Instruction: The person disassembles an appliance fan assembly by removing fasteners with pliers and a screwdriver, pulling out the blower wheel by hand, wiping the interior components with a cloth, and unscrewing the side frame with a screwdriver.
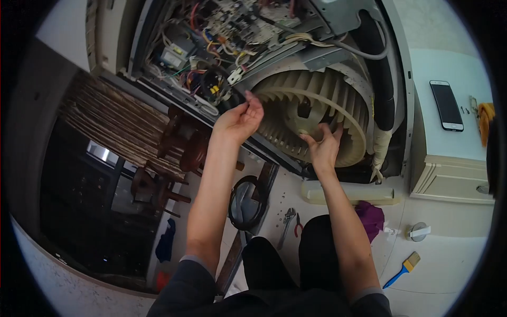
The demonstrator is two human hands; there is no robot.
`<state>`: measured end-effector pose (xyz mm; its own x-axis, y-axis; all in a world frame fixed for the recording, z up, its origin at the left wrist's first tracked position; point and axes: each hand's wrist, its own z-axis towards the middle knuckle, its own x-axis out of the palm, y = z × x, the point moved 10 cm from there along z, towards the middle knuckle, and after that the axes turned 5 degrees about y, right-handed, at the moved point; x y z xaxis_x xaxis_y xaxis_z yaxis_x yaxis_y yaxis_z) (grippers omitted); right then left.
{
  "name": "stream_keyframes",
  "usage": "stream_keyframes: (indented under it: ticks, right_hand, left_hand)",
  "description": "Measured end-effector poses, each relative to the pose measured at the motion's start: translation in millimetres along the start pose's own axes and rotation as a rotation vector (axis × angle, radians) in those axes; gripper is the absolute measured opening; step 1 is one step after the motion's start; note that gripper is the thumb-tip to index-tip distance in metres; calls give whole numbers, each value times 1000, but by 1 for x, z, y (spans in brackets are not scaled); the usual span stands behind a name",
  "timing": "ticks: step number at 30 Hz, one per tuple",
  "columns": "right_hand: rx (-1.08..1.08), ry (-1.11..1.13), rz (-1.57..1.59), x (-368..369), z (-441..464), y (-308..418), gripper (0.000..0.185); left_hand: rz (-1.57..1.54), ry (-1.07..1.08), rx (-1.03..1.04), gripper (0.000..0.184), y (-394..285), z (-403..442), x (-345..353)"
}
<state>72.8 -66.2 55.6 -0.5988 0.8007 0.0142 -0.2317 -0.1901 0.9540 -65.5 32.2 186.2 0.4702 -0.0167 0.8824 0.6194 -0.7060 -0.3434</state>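
Observation:
A round, cream-coloured blower wheel [351, 113] with many blades sits in the lower part of an opened appliance cabinet. My right hand [324, 149] reaches into the wheel's open front. Its thumb is at the central hub [301, 119] and its bent fingers lie against the inner side of the wheel; anything small under the fingertips is hidden. At the wheel's left edge, my left hand [240, 120] is raised with palm turned up and fingers loosely bent, holding nothing visible. Above the wheel, exposed wiring and a circuit board [227, 26] fill the cabinet.
On the floor lie an adjustable wrench [287, 227], red-handled pliers [298, 226], small screws, a purple cloth [371, 219] and a blue-handled brush [404, 268]. A round black-rimmed part [247, 203] rests left of them. A phone [447, 105] lies on the white cabinet [449, 169] at right.

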Motion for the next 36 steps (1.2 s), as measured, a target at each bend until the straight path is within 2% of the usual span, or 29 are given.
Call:
stream_keyframes:
  ticks: [2,3,7,14,16,20,22,25,29,32,36]
  right_hand:
    - [58,-8,32,-2,0,-4,47]
    - [63,8,61,0,1,-5,45]
    - [101,64,141,9,1,-17,41]
    - [47,51,76,14,0,-19,41]
    - [42,69,93,12,1,-17,43]
    - [2,46,-4,11,1,-14,44]
    - [-2,29,83,9,2,-10,45]
    - [-85,-45,25,5,2,2,43]
    - [-144,-155,-3,2,-3,10,44]
    - [-39,-63,-4,7,-4,6,42]
    - [-64,-38,-27,9,-2,9,42]
  left_hand:
    - [63,81,-37,24,4,-2,5]
    - [102,33,40,20,-1,-3,3]
    - [90,-51,85,15,0,-13,4]
    - [79,-6,56,20,-6,-16,2]
    - [186,-62,98,25,-12,-16,-3]
    - [206,-35,89,29,-10,-12,0]
    - [189,5,83,31,-8,-9,1]
    - [255,118,-7,33,-11,0,0]
    - [346,153,-107,34,-15,8,6]
    - [333,113,-31,34,-20,14,5]
    - [361,162,24,35,-23,20,6]
